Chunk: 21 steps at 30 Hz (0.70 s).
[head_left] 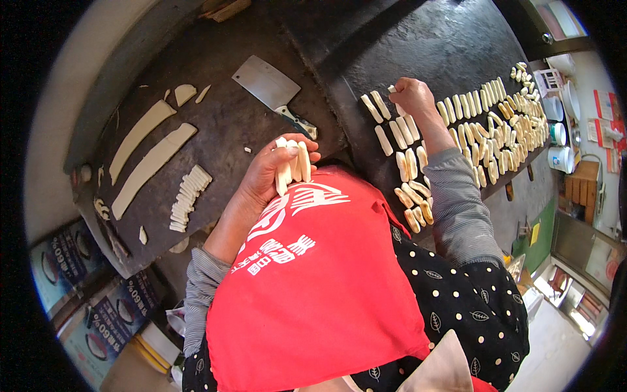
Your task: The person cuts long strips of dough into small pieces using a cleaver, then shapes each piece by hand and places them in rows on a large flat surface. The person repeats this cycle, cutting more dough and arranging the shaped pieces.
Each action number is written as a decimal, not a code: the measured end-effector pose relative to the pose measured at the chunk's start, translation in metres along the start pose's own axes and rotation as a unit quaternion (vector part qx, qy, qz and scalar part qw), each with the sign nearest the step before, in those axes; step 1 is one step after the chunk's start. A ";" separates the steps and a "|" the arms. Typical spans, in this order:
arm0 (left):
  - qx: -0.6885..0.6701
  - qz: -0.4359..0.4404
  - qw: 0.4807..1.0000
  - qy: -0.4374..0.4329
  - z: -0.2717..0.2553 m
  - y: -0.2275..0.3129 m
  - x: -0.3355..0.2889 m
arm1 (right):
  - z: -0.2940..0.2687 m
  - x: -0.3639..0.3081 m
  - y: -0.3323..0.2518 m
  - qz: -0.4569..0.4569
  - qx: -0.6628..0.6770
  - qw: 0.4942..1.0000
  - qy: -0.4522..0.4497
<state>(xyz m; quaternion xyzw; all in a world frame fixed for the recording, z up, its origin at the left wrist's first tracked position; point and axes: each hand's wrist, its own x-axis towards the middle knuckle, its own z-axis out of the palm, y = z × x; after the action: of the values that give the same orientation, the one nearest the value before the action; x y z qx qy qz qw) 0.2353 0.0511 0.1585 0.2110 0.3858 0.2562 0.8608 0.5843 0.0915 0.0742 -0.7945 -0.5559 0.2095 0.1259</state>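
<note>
Several pale dough sticks (293, 164) are gripped in my left hand (271, 168), held just in front of my red apron. My right hand (414, 98) reaches over the dark griddle (418, 39), its fingers pinched on a dough stick (393, 90) that shows only in part. Around it, rows of dough sticks (462, 104) lie on the griddle. Those nearer to me and to the right are browned (418, 196); the ones beside my hand look pale. On the dark board to the left sits a row of cut dough sticks (189, 196).
Two long dough strips (153, 168) lie on the left board with small offcuts (185, 94) around them. A cleaver (268, 83) rests near the board's right edge, handle toward me. White buckets (560, 159) and a wooden stool (582, 186) stand beyond the griddle's right end.
</note>
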 end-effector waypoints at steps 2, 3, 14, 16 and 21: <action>0.001 0.010 1.000 0.011 0.000 -0.001 0.000 | 0.007 0.005 0.003 0.001 -0.025 0.999 -0.026; 0.000 0.014 1.000 0.014 -0.001 -0.001 0.000 | 0.011 0.006 0.003 0.001 -0.024 0.999 -0.031; -0.103 0.026 0.994 0.004 -0.014 -0.006 0.006 | 0.005 -0.064 -0.066 -0.076 0.201 0.974 0.065; -0.118 0.028 0.993 0.001 -0.013 -0.007 0.007 | 0.009 -0.094 -0.095 -0.143 0.320 0.935 -0.058; -0.067 0.017 0.998 -0.002 -0.014 -0.006 0.008 | 0.022 -0.130 -0.148 -0.129 0.377 0.898 -0.188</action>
<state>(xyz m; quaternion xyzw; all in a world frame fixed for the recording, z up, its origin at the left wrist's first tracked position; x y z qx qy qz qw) 0.2309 0.0532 0.1420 0.1596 0.3625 0.2953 0.8694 0.4132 0.0211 0.1437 -0.5546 -0.5468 0.5303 0.3351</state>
